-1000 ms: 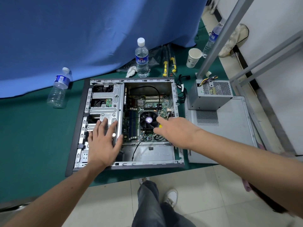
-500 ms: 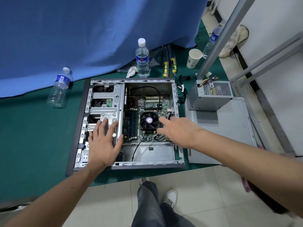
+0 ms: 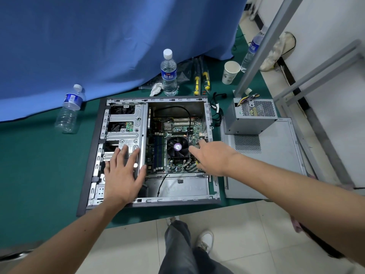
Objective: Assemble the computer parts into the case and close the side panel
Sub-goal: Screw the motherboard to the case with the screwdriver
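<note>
The open computer case (image 3: 89, 171) lies on its side on a green mat. Inside it are the motherboard (image 3: 177, 123) and a black CPU fan (image 3: 176, 146). My left hand (image 3: 122, 173) rests flat, fingers spread, on the metal drive cage (image 3: 126, 123). My right hand (image 3: 209, 157) reaches over the motherboard just right of the fan, its forefinger and thumb stretched out and touching the board. A small yellow bit shows at that hand's lower edge; I cannot tell what it is. The power supply (image 3: 250, 115) stands outside the case on the side panel (image 3: 276, 155).
Two water bottles (image 3: 168, 74) (image 3: 69, 109), yellow-handled screwdrivers (image 3: 201, 80) and a paper cup (image 3: 230, 72) sit behind the case. A blue curtain (image 3: 118, 36) hangs at the back. A metal frame (image 3: 256, 46) rises at the right. My legs stand on the tiled floor.
My right hand has slid a little to the right and farther along the motherboard's right side. My left hand has stayed on the drive cage.
</note>
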